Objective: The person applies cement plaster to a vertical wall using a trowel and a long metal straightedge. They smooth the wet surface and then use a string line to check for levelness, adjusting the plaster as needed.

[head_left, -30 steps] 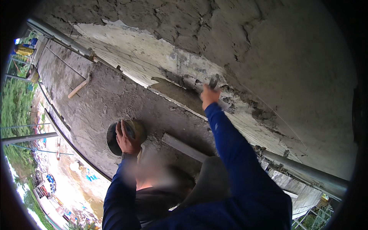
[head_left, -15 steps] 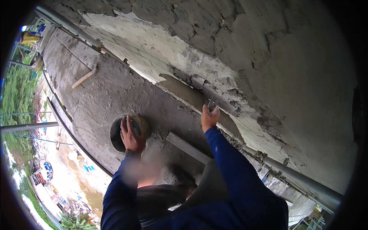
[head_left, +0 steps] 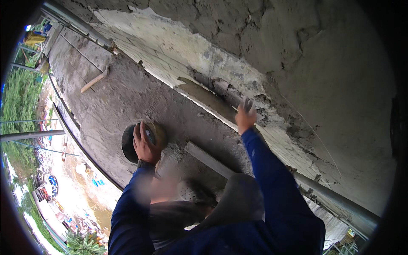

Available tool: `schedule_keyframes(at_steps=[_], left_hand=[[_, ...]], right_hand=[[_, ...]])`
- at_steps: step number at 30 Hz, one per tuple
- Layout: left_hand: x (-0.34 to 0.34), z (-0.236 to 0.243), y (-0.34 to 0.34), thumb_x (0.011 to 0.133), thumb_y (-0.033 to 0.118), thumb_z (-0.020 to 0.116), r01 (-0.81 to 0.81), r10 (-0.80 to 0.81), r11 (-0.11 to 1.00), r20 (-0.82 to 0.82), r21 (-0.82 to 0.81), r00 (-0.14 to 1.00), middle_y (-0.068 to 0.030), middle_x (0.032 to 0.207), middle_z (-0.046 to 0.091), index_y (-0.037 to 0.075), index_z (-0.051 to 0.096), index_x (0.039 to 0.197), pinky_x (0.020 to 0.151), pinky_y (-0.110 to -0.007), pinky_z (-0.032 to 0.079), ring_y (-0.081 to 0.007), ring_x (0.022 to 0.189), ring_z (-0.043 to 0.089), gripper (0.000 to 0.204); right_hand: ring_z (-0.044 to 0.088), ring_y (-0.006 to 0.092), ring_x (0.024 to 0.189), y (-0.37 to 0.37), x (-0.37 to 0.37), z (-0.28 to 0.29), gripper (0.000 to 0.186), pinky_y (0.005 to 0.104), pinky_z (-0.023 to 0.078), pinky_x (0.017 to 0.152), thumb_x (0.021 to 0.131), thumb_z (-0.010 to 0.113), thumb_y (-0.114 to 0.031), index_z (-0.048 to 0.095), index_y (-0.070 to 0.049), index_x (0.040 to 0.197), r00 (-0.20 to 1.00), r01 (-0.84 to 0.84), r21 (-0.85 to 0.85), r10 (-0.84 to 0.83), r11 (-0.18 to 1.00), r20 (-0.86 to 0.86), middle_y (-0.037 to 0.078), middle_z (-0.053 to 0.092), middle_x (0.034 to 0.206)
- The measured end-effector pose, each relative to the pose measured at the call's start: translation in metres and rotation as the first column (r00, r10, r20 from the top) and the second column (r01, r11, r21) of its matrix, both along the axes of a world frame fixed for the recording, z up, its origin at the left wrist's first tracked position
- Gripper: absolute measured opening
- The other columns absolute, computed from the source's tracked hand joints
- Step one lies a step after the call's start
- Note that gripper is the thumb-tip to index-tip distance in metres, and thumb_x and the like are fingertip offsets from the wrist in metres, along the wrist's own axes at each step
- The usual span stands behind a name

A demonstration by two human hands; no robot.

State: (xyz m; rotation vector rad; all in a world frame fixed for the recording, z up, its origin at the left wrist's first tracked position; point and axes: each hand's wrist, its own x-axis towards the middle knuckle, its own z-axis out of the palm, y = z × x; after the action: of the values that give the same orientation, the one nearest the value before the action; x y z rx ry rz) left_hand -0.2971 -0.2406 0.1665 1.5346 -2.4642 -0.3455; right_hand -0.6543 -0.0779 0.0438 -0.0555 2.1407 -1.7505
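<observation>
My left hand [head_left: 145,146] is laid over a round, dark-mouthed bucket [head_left: 160,135] with a yellowish side, its fingers hooked on the rim. Mortar-grey platform surface surrounds the bucket. On the other side, my right hand [head_left: 245,119] is closed around a trowel [head_left: 247,104], whose grey metal is smeared by motion and partly hidden. The trowel is close to the wall, beside a rough broken edge of mortar [head_left: 259,95]. Wet-looking grey plaster [head_left: 340,85] covers the wall beyond that edge, while pale blockwork [head_left: 165,46] shows bare to the left.
A wooden-handled tool [head_left: 94,81] lies farther along the platform [head_left: 110,106]. A plank [head_left: 208,159] is by my knee, near a perforated shoe [head_left: 193,191]. Metal pipes [head_left: 335,199] run along the wall. Past the platform's left edge, the ground is far below.
My right hand has moved right and slightly up along the wall with the trowel. The left hand stays on the bucket, with only a slight shift.
</observation>
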Motion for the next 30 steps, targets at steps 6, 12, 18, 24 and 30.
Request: schedule_keyframes(at_steps=[6,12,18,24,30], left_hand=[[0.005,-0.002,0.001,0.085,0.035,0.072,0.013,-0.013,1.0,0.003,-0.001,1.0,-0.0236,0.154,0.04,0.009,0.033,0.158,0.116,-0.052,0.033,-0.0413,0.142,0.042,0.086],[0.001,-0.001,-0.002,0.085,0.034,0.073,0.027,-0.026,1.0,-0.011,0.003,1.0,-0.0239,0.154,0.041,0.009,0.035,0.157,0.114,-0.052,0.034,-0.042,0.14,0.043,0.085],[0.002,0.004,-0.001,0.082,0.023,0.076,0.037,-0.037,0.999,-0.029,-0.019,0.999,-0.0247,0.152,0.041,0.005,0.035,0.155,0.113,-0.05,0.038,-0.0435,0.14,0.043,0.086],[0.002,-0.002,-0.001,0.082,0.026,0.077,0.032,-0.032,0.999,-0.005,-0.014,0.999,-0.0248,0.152,0.04,0.006,0.035,0.156,0.112,-0.05,0.039,-0.0441,0.139,0.044,0.087],[-0.005,0.003,-0.004,0.08,0.028,0.079,0.021,-0.022,0.999,0.012,0.026,1.0,-0.0259,0.152,0.04,0.003,0.036,0.155,0.112,-0.05,0.04,-0.045,0.138,0.044,0.09]], right_hand=[[0.056,0.0153,0.058,-0.022,-0.005,0.025,0.023,0.0331,0.047,0.052,0.091,0.071,-0.015,0.057,-0.004,0.104,0.995,0.058,-0.191,-0.04,0.98,0.096,0.004,0.061,0.078],[0.057,0.02,0.061,-0.025,-0.047,-0.011,0.035,0.0398,0.043,0.055,0.088,0.072,-0.024,0.056,0.004,0.101,0.995,0.094,0.0,-0.093,0.996,0.046,0.009,0.065,0.083],[0.046,0.0185,0.055,-0.013,-0.016,-0.013,0.032,0.041,0.036,0.053,0.092,0.07,-0.008,0.05,0.005,0.112,0.883,0.369,-0.022,-0.344,0.929,0.32,0.005,0.052,0.068],[0.039,0.0132,0.054,0.024,0.006,-0.031,0.071,0.0344,0.033,0.05,0.094,0.068,-0.005,0.029,-0.001,0.153,0.936,0.143,-0.19,-0.071,0.971,0.344,0.001,0.045,0.068],[0.046,0.0098,0.052,0.043,0.015,0.025,0.019,0.0296,0.036,0.047,0.091,0.066,-0.002,0.049,-0.009,0.093,0.944,0.167,-0.286,-0.069,0.943,0.323,-0.002,0.048,0.068]])
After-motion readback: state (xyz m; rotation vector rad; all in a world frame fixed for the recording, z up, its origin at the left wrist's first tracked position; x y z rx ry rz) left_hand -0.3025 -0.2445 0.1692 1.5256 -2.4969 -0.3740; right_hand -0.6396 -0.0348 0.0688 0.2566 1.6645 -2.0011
